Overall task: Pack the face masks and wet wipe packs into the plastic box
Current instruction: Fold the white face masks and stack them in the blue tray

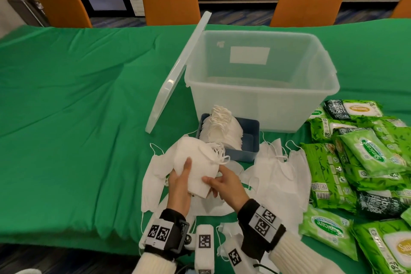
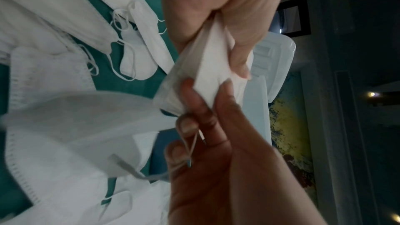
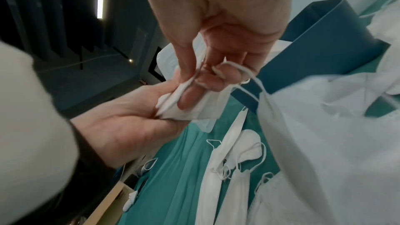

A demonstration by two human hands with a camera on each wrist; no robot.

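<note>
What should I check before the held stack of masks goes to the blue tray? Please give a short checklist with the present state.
1. Both hands hold the mask stack: ok, left hand and right hand grip its near end.
2. Ear loops free of the fingers: not ok, a loop is around the right hand's fingers.
3. Room in the blue tray: ok, its right part is bare beside the masks in the tray.
4. Plastic box open: ok, the lid leans on its left side.
5. Stack edges aligned: cannot tell.
</note>
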